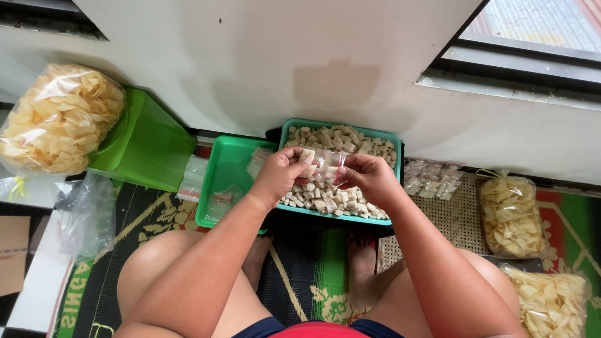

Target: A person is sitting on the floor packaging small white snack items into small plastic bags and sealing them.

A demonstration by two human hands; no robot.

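Pinching one small clear plastic bag of pale cubes (323,164), left hand (280,175) and right hand (369,177) hold it over the teal plastic tray of cubes (395,139). One emptier green tray (226,161) at nine o'clock. Three big clear bags of yellow chips: one (59,119) at ten, two (511,215) (551,302) at four.

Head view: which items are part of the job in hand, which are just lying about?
In use: left hand, right hand, small clear bag, teal tray of cubes.

Lying about: green tray, green scale, big bag of chips, filled small bags.
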